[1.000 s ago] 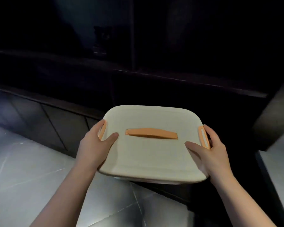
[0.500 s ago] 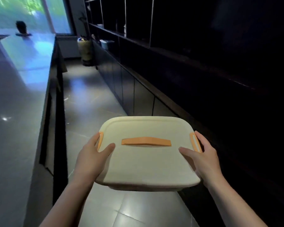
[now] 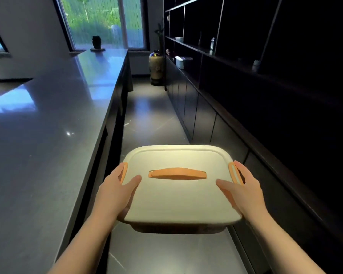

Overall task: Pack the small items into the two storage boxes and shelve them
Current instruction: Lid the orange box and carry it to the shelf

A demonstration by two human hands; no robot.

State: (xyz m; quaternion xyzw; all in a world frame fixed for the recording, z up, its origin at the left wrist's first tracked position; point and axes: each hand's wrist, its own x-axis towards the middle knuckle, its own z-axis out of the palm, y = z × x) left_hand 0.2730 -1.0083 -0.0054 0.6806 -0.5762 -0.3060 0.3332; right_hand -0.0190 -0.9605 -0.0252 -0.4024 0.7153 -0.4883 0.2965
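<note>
Head view. A lidded box (image 3: pixel 177 196) is carried in mid-air over the floor (image 3: pixel 147 113) of an aisle, between a long bench (image 3: pixel 48 119) on the left and dark shelving (image 3: pixel 265 80) on the right. The lid is cream, with an orange handle (image 3: pixel 177 173) across its middle and an orange clasp (image 3: pixel 124 172) at each side. The left hand (image 3: pixel 115 194) grasps the left edge: thumb on the lid, fingers curled beside the clasp. The right hand (image 3: pixel 244 192) grasps the right edge likewise. Each grip is closed on the box. A second, white box (image 3: pixel 180 62) stands on a far shelf. A vase (image 3: pixel 156 69) stands on the floor at the aisle's end, below a window (image 3: pixel 105 22).
</note>
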